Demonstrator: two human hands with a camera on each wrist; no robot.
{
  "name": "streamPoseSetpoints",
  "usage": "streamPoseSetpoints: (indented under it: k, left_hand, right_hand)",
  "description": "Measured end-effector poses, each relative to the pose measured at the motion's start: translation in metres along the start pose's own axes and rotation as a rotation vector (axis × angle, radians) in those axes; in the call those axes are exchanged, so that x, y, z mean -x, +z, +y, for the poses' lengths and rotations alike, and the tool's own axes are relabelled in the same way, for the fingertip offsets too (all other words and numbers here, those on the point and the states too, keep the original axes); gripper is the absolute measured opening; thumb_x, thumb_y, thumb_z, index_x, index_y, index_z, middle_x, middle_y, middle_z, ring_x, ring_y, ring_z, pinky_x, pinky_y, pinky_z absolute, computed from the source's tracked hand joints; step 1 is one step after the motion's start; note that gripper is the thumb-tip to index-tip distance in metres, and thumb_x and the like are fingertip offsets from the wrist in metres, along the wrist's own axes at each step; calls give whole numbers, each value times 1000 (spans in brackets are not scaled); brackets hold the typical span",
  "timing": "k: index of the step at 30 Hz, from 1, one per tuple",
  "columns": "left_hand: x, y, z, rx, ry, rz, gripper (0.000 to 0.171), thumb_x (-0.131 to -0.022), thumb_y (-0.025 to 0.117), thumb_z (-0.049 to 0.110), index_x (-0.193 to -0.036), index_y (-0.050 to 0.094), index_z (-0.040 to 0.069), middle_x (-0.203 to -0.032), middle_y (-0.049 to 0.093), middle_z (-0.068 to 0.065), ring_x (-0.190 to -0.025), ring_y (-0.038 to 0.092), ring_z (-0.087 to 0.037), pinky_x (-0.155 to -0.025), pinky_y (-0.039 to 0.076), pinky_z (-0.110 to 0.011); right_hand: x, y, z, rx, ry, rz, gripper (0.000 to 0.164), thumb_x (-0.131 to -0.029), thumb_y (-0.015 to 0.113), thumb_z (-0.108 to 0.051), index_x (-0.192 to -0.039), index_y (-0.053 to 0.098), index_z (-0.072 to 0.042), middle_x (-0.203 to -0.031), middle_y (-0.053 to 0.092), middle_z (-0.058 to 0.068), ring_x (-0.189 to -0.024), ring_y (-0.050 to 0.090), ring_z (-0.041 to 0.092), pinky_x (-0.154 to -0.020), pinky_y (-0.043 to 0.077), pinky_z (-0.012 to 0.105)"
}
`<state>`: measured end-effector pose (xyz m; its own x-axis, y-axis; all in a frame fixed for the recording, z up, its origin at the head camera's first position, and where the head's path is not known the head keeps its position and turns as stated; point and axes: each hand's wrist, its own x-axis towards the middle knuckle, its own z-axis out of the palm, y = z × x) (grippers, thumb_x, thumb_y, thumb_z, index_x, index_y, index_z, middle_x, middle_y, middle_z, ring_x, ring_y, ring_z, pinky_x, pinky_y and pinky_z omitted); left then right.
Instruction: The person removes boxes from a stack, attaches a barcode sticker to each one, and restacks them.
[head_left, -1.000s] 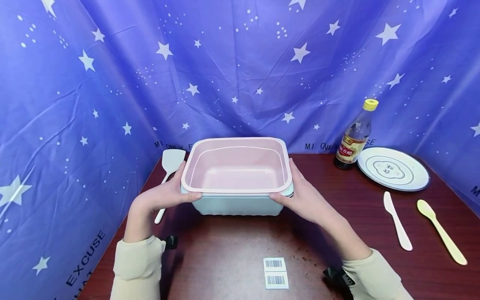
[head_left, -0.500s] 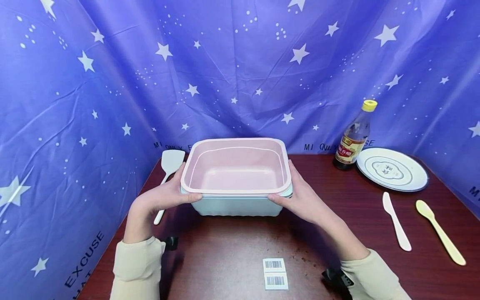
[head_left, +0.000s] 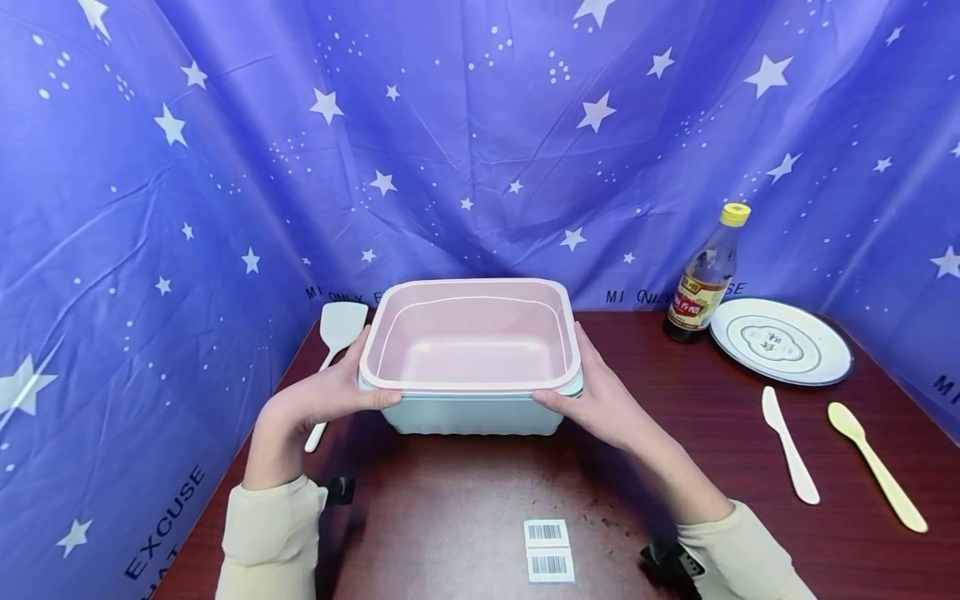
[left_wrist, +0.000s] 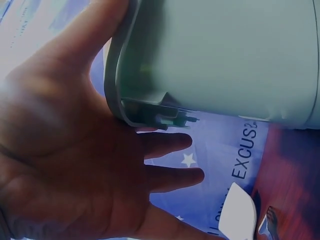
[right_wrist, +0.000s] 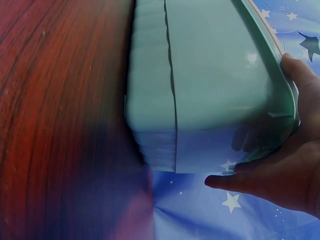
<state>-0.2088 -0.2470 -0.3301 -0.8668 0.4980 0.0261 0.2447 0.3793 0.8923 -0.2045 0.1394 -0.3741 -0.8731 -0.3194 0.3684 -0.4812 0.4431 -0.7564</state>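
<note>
A pink plastic basin [head_left: 472, 321] sits nested inside a mint-green basin [head_left: 472, 415], near the back of the dark red-brown table. At the left end my left hand [head_left: 330, 398] grips the rim, thumb along the front. In the left wrist view the green basin's rim [left_wrist: 112, 95] lies in the fork of that hand [left_wrist: 75, 130], its fingers reaching past the corner. My right hand [head_left: 603, 402] holds the opposite end the same way. The right wrist view has the green basin [right_wrist: 215, 65] seen from its side, with the right hand [right_wrist: 287, 170] at its rim.
A white spatula [head_left: 343, 327] lies left of the basins. To the right are a vinegar-type bottle [head_left: 697, 292] with a yellow cap, white plates [head_left: 810, 362], a white knife [head_left: 790, 446] and a yellow spoon [head_left: 877, 467]. A barcode label [head_left: 549, 552] lies in front. Starry blue curtains [head_left: 450, 150] enclose the table.
Both hands keep the same hold on the basins, which stay in place on the table. The whole head view shifts very slightly, with the scene drifting a little left and down.
</note>
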Motion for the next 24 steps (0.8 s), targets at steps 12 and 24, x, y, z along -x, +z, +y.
streamPoseSetpoints:
  k: [12, 24]
  left_hand:
    - [4, -2, 2, 36, -8, 42, 109, -84, 83, 14, -162, 9, 25, -156, 29, -17, -136, 36, -35, -108, 36, -39]
    - [5, -6, 9, 44, 63, 86, 101, -82, 83, 9, -158, 16, 15, -148, 37, -19, -130, 40, -46, -98, 44, -25]
  right_hand:
    - [-2, 6, -3, -107, 4, -20, 105, -85, 83, -30, -162, 12, -28, -156, 36, 5, -133, 45, 27, -110, 35, 50]
    - [-1, 4, -7, 11, 111, -10, 115, -86, 79, -41, -163, -1, -13, -168, 1, 11, -153, -2, 31, -119, 11, 59]
